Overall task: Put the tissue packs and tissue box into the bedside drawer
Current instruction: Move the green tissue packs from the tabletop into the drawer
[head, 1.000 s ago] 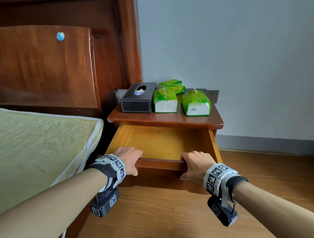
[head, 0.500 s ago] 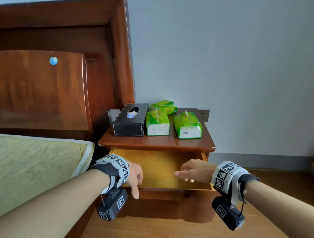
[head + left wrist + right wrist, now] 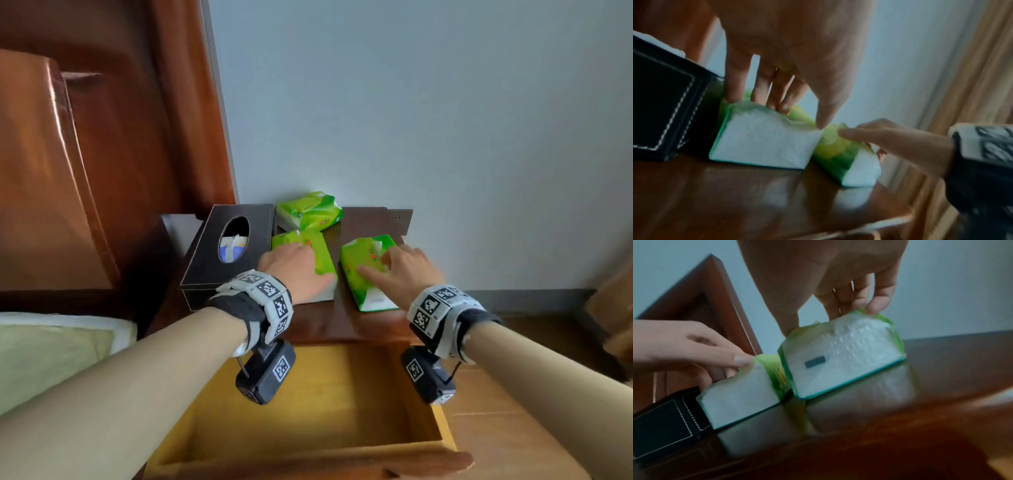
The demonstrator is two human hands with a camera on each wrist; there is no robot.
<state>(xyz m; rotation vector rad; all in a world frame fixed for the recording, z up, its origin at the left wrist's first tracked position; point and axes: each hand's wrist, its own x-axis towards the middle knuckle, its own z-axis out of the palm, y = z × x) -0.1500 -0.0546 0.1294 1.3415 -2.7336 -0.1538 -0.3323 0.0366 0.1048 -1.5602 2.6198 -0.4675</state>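
On the nightstand top (image 3: 346,325) stand a black tissue box (image 3: 212,260) and three green tissue packs. My left hand (image 3: 294,267) spans the middle pack (image 3: 320,255), thumb on its right top edge and fingers on its left (image 3: 764,142). My right hand (image 3: 400,270) pinches the right pack (image 3: 363,284) across its top between thumb and fingers (image 3: 842,356). Both packs still rest on the wood. The third pack (image 3: 310,210) lies behind them by the wall. Below, the drawer (image 3: 325,411) is pulled out and holds nothing.
A mattress (image 3: 51,349) and wooden headboard (image 3: 41,171) lie to the left of the nightstand. The grey wall (image 3: 445,137) is close behind the packs, with an outlet plate (image 3: 399,217). Wooden floor (image 3: 496,428) runs to the right of the drawer.
Both hands let go of the drawer front and rose to the nightstand top, each settling on a green pack. My view moved closer and looks down into the drawer.
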